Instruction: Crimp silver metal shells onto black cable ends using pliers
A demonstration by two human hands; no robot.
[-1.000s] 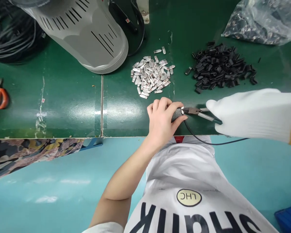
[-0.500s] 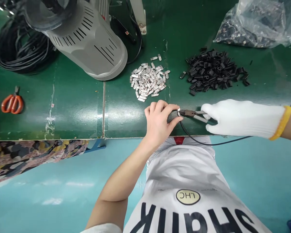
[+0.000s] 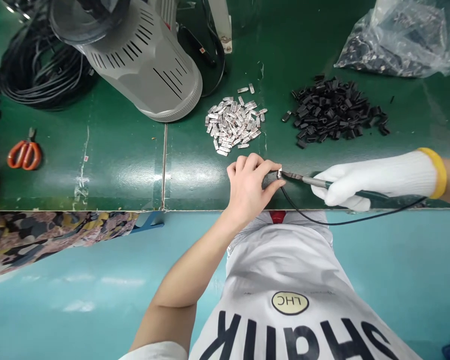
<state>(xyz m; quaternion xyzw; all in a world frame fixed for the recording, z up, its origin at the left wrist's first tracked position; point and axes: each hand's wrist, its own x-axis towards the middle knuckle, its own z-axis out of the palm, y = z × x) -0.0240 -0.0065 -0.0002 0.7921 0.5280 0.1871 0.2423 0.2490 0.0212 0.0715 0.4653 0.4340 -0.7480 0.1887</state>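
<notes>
My bare left hand [image 3: 250, 186] pinches a small dark cable connector [image 3: 271, 176] with a metal tip, near the front edge of the green table [image 3: 120, 160]. A thin black cable [image 3: 322, 219] runs from it off the edge to the right. My right hand [image 3: 363, 180], in a white glove with a yellow cuff, grips pliers [image 3: 303, 178] whose closed jaws meet the connector's metal tip. Behind my hands lie a pile of small silver metal shells [image 3: 234, 124] and a pile of small black plastic parts [image 3: 333, 111].
A grey vented machine housing [image 3: 142, 55] stands at the back left, with coiled black cables [image 3: 37, 75] beside it. Orange-handled scissors [image 3: 23, 154] lie at the far left. A clear bag of black parts [image 3: 401, 37] sits at the back right.
My right hand has slid back to the right along the pliers, and the jaws now look closed on the connector tip. My left hand has hardly moved. The view shifted slightly.
</notes>
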